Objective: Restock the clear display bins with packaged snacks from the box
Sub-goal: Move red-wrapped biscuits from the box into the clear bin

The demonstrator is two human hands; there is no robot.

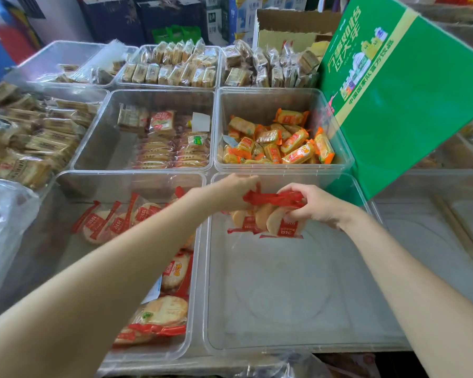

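Holding a bunch of red-wrapped rice crackers [268, 218] above the near-empty clear bin [284, 347] at lower centre, left hand [234, 190] and right hand [316, 205] fingers curled round the wrappers. Mid-restock; next probably releasing them inside. Green box [410, 105] leaning at upper right.

Both bare arms reach forward; left hand [234, 193] and right hand [316, 204], fingers curled, pinch red-edged clear-wrapped round rice cracker packets [268, 216].
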